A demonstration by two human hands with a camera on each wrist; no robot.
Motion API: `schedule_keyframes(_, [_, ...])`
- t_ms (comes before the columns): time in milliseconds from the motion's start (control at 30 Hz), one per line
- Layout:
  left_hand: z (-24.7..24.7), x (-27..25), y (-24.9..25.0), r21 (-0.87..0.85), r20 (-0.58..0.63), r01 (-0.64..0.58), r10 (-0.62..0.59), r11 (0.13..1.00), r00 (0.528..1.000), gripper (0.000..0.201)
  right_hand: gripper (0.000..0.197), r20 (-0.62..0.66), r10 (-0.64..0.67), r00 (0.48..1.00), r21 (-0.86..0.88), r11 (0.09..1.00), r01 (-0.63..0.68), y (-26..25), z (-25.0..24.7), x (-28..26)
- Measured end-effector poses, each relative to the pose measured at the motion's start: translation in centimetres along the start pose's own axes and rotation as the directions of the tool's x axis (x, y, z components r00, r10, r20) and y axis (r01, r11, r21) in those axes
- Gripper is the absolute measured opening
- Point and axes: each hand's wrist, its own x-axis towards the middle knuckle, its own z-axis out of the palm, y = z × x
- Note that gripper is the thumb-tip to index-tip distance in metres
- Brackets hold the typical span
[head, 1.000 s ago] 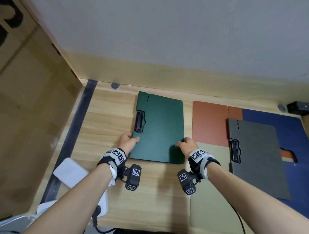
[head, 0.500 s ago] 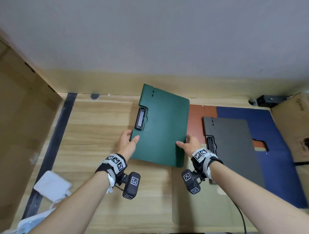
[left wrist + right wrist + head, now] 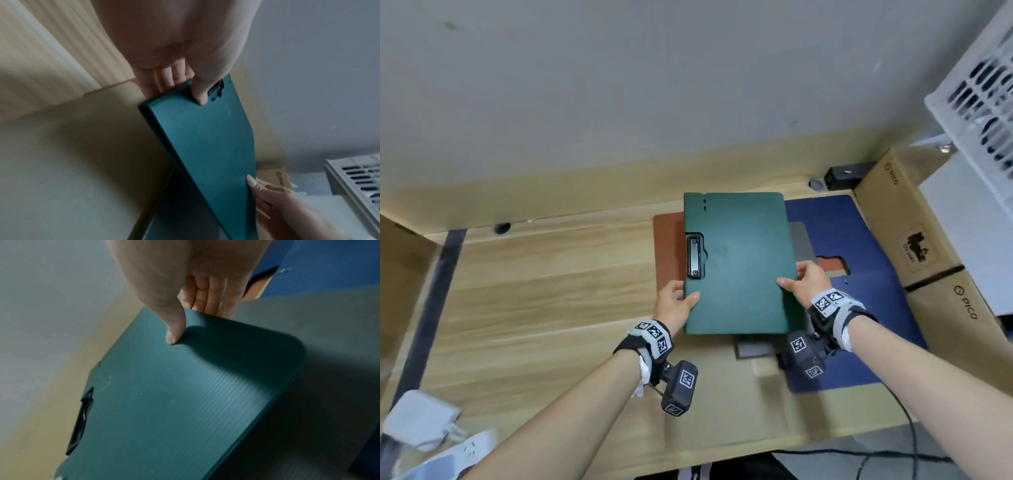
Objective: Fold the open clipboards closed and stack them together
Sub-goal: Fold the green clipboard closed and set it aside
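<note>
Shifted right since prev. frames: green clipboard (image 3: 739, 263), closed, was over bare desk (image 3: 534, 291), now held above grey clipboard (image 3: 799, 236), w/ orange (image 3: 667, 246) & blue (image 3: 859, 308) boards beneath. Head view: left hand (image 3: 674, 303) grips its left edge below black clip (image 3: 694, 257); right hand (image 3: 810, 282) grips right edge. Cardboard boxes (image 3: 914, 233) at right. L-wrist view: thumb on top face, fingers (image 3: 162, 81) under the board; board tilted, off the surface. R-wrist view: thumb (image 3: 174, 327) presses top face, fingers under edge; grey board in shadow below.
</note>
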Motion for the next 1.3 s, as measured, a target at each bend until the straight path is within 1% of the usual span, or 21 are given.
schedule_keyframes(100, [1.9, 0.2, -0.9, 0.060, 0.032, 0.068, -0.070, 0.996, 0.997, 0.038, 0.026, -0.014, -0.005, 1.000, -0.038, 0.999, 0.005, 1.6, -1.0, 0.7])
schedule_keyframes(200, [5.9, 0.0, -1.9, 0.109, 0.059, 0.111, -0.118, 0.988, 0.991, 0.042, 0.036, -0.028, 0.029, 0.999, -0.084, 0.996, -0.031, 5.5, -2.2, 2.1])
schedule_keyframes(300, [8.5, -0.1, -2.7, 0.220, 0.060, 0.082, -0.097, 0.972, 0.993, 0.037, 0.029, -0.031, 0.000, 1.000, -0.125, 0.992, -0.004, 8.2, -2.4, 3.4])
schedule_keyframes(400, [10.4, 0.0, -3.3, 0.340, 0.027, 0.063, -0.077, 0.938, 0.997, 0.035, 0.031, -0.096, -0.019, 0.995, -0.194, 0.981, 0.000, 9.3, -2.7, 3.9])
schedule_keyframes(500, [11.4, -0.3, -4.0, 0.383, 0.003, 0.045, -0.050, 0.923, 0.999, 0.035, 0.037, -0.079, 0.024, 0.997, -0.209, 0.977, -0.040, 10.2, -2.3, 4.0])
schedule_keyframes(600, [11.7, -0.7, -4.2, 0.372, -0.017, 0.027, -0.022, 0.928, 1.000, 0.033, 0.035, -0.057, 0.050, 0.997, -0.205, 0.977, -0.061, 10.9, -1.7, 4.4])
schedule_keyframes(667, [11.7, -0.8, -4.8, 0.406, -0.028, 0.008, 0.003, 0.914, 1.000, 0.030, 0.036, -0.061, 0.042, 0.997, -0.193, 0.980, -0.053, 11.2, -1.4, 4.5])
schedule_keyframes(733, [11.5, -0.4, -5.8, 0.455, -0.036, 0.011, 0.007, 0.890, 0.999, 0.038, 0.039, -0.062, 0.018, 0.998, -0.174, 0.984, -0.029, 11.0, -1.3, 4.4])
schedule_keyframes(767, [11.5, -0.3, -5.9, 0.450, -0.037, 0.023, -0.007, 0.893, 0.999, 0.039, 0.039, -0.064, 0.004, 0.998, -0.172, 0.985, -0.015, 11.0, -1.3, 4.4])
schedule_keyframes(800, [11.5, -0.2, -5.7, 0.427, -0.042, 0.037, -0.021, 0.903, 0.999, 0.036, 0.040, -0.064, -0.006, 0.998, -0.166, 0.986, -0.004, 10.9, -1.1, 4.4])
schedule_keyframes(867, [11.5, 0.0, -4.9, 0.334, -0.041, 0.077, -0.067, 0.940, 0.997, 0.030, 0.042, -0.069, -0.018, 0.997, -0.165, 0.986, 0.006, 10.5, -0.8, 4.2])
schedule_keyframes(933, [11.5, 0.4, -4.3, 0.251, -0.047, 0.166, -0.159, 0.954, 0.986, 0.037, 0.044, -0.077, -0.007, 0.997, -0.162, 0.987, -0.005, 10.3, -0.4, 4.0])
schedule_keyframes(1000, [11.0, 1.0, -3.7, 0.151, -0.054, 0.265, -0.260, 0.952, 0.964, 0.050, 0.045, -0.069, 0.019, 0.997, -0.151, 0.988, -0.029, 10.0, -0.1, 3.9])
schedule_keyframes(1033, [10.5, 1.5, -3.7, 0.113, -0.058, 0.301, -0.296, 0.947, 0.953, 0.052, 0.045, -0.059, 0.034, 0.998, -0.144, 0.989, -0.042, 9.9, 0.0, 3.8])
schedule_keyframes(1100, [9.4, 2.0, -3.2, 0.068, -0.042, 0.344, -0.342, 0.937, 0.939, 0.049, 0.047, -0.039, 0.071, 0.997, -0.119, 0.990, -0.075, 9.6, 0.3, 3.7])
schedule_keyframes(1167, [8.2, 2.1, -2.6, -0.008, -0.019, 0.345, -0.345, 0.938, 0.938, 0.045, 0.049, -0.023, 0.095, 0.995, -0.096, 0.991, -0.097, 9.2, 0.7, 3.3])
schedule_keyframes(1200, [7.6, 2.1, -2.4, -0.040, -0.008, 0.336, -0.337, 0.941, 0.942, 0.040, 0.050, -0.026, 0.099, 0.995, -0.087, 0.991, -0.100, 8.8, 1.0, 3.2])
schedule_keyframes(1300, [5.0, 2.4, -2.5, -0.100, 0.007, 0.346, -0.347, 0.933, 0.938, 0.048, 0.052, -0.030, 0.099, 0.995, -0.053, 0.993, -0.101, 7.3, 2.4, 2.8])
